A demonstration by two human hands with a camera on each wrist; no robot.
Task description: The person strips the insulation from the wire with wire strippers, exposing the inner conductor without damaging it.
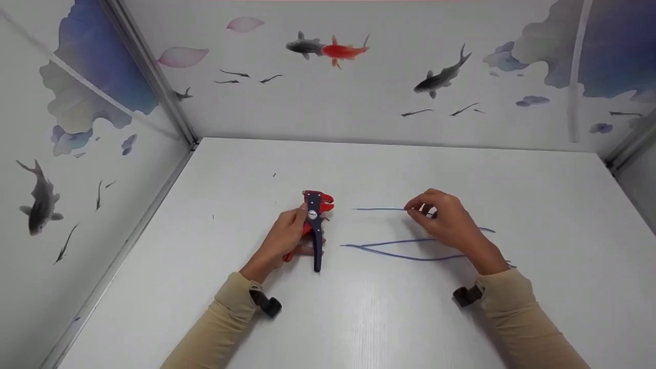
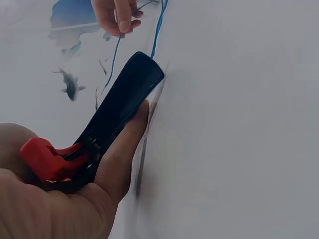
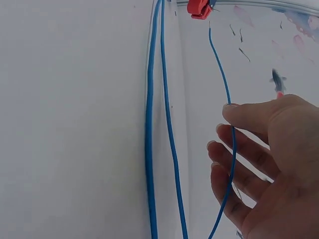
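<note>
My left hand (image 1: pixel 286 234) grips a red and dark blue wire stripper (image 1: pixel 313 218), its red jaws pointing up and right in the head view. In the left wrist view, the fingers curl round the stripper's dark handle (image 2: pixel 117 99). To the right, my right hand (image 1: pixel 453 220) pinches a thin blue wire (image 1: pixel 379 209) between thumb and forefinger. The wire's free end points left, apart from the jaws; its tip looks bare in the right wrist view. Two more blue wires (image 1: pixel 400 241) lie below, meeting at their left ends and partly hidden by my right forearm.
Small dark scraps (image 1: pixel 274 175) lie on the white table (image 1: pixel 369 312) beyond and left of the stripper. A wall (image 1: pixel 328 102) printed with fish closes off the back, and another wall (image 1: pixel 92 195) stands at the left.
</note>
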